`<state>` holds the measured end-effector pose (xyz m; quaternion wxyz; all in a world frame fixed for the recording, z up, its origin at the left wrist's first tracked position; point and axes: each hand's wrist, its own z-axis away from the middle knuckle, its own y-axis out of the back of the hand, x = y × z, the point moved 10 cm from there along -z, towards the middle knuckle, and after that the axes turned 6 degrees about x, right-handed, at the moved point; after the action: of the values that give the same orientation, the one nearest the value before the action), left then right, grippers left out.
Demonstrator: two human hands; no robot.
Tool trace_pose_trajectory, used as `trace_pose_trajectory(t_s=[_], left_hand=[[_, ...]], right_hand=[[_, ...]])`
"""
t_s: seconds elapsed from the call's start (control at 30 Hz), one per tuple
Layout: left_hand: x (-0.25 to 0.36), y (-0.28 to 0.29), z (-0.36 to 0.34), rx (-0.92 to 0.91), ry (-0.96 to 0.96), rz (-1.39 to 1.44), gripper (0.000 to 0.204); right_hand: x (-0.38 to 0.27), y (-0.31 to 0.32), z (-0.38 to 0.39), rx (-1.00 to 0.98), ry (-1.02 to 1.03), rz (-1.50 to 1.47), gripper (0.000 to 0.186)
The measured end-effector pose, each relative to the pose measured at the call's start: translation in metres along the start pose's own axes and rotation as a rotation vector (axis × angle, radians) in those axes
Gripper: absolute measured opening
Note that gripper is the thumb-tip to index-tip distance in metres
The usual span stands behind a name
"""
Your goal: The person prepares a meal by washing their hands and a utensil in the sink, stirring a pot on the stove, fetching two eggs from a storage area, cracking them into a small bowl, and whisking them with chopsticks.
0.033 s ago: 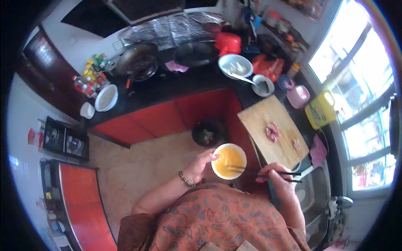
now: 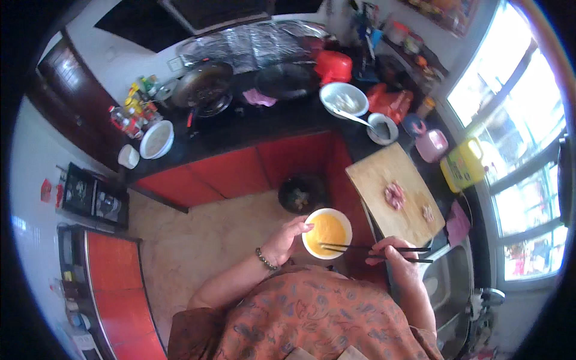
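My left hand [image 2: 284,241] grips the left side of a white bowl [image 2: 350,233], its thumb over the rim. Yellow liquid that looks like beaten egg [image 2: 327,227] fills much of the bowl. In my right hand [image 2: 401,261] is a pair of dark chopsticks [image 2: 359,247], their tips down in the yellow liquid. To the right, a wooden cutting board [image 2: 373,170] carries a small heap of pinkish meat pieces [image 2: 395,196] and a smaller pale pile [image 2: 427,212].
A sink [image 2: 447,282] lies beyond my right arm. Along the dark counter stand a wok [image 2: 204,84], a pale bowl with a spoon [image 2: 344,99], a white bowl [image 2: 157,139] and a yellow jug [image 2: 462,165]. A dark bin [image 2: 300,195] sits on the floor ahead.
The chopstick tips have shifted slightly left and down within the bowl. Both hands keep their holds, and the whole view has tilted a little.
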<state>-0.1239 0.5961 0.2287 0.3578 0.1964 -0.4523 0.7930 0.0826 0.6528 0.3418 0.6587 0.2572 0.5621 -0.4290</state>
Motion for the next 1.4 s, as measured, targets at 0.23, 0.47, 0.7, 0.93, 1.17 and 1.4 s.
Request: trace_pose_trajectory(t_s=[0.23, 0.47, 0.7, 0.93, 1.17, 1.4], left_hand=[[0.033, 0.078, 0.0, 0.102, -0.028, 0.113, 0.041], [0.067, 0.115, -0.031, 0.263, -0.117, 0.169, 0.041], [0.093, 0.138, -0.093, 0.348, -0.167, 0.149, 0.037], [0.125, 0.127, -0.173, 0.286, -0.098, 0.069, 0.041], [0.172, 0.127, -0.256, 0.272, -0.098, 0.044, 0.039], [0.197, 0.166, -0.325, 0.34, -0.064, -0.02, 0.036]], right_hand=[[0.008, -0.055, -0.071, -0.027, -0.071, 0.075, 0.024], [0.002, -0.076, -0.14, -0.158, 0.021, 0.239, 0.016], [-0.01, -0.023, -0.205, 0.106, 0.007, -0.287, 0.024], [-0.006, 0.012, -0.255, 0.165, 0.015, -0.267, 0.024], [-0.017, -0.001, -0.277, 0.06, 0.465, 0.073, 0.018], [-0.02, -0.028, -0.293, 0.076, 0.6, 0.551, 0.021]])
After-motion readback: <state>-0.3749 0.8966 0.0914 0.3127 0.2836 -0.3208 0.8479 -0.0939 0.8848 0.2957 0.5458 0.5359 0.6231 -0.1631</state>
